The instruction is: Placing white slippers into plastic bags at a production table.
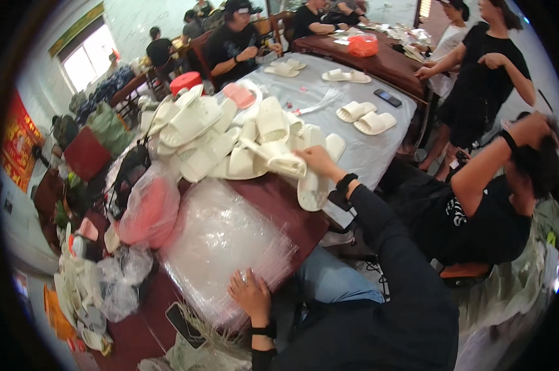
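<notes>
My left hand (251,297) lies with its fingers spread on the near edge of a stack of clear plastic bags (217,241). My right hand (320,162) reaches forward and grips the edge of a cream-white slipper (284,162) at the front of a heap. The heap of similar slippers (193,127) covers the near left of the table, soles and straps overlapping at many angles. Just below my right wrist, another slipper (312,191) hangs toward the table's edge.
Slipper pairs rest on the grey-covered table (316,127), one pair (366,117) near a phone (387,97). Pink items in a plastic bag (148,210) and another phone (185,324) lie left. A person (490,210) sits close on my right; others work beyond.
</notes>
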Demonstrator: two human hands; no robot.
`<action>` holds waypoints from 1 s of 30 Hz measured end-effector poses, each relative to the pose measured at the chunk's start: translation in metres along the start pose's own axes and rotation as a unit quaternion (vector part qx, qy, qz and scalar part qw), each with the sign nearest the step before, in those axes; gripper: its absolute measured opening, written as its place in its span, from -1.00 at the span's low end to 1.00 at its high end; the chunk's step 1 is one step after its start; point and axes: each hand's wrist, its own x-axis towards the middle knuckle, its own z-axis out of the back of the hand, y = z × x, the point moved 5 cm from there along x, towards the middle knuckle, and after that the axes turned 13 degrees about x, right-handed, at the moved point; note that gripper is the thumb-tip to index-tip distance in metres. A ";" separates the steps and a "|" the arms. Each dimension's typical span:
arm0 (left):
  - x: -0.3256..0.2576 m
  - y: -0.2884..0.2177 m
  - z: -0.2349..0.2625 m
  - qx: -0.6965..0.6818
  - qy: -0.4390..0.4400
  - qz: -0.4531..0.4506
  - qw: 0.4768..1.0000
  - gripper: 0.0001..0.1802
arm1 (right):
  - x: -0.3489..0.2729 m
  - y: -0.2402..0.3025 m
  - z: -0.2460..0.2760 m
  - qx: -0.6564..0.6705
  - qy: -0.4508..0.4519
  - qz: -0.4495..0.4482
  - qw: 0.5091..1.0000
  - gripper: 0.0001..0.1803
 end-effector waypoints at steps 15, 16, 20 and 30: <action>-0.002 0.007 -0.006 0.009 0.011 0.007 1.000 -0.52 | -0.138 0.037 -0.055 0.200 0.221 -0.220 0.929 -0.57; -0.002 0.007 -0.007 0.003 0.011 0.002 1.000 -0.51 | -0.145 0.041 -0.059 0.237 0.223 -0.249 0.912 -0.59; 0.003 0.008 -0.004 -0.014 0.054 -0.001 0.998 -0.49 | -0.165 0.055 -0.084 0.430 0.239 -0.315 0.812 -0.73; 0.009 0.024 0.015 -0.053 0.089 -0.011 0.995 -0.56 | -0.173 0.007 -0.155 0.545 0.153 -0.351 0.746 -0.54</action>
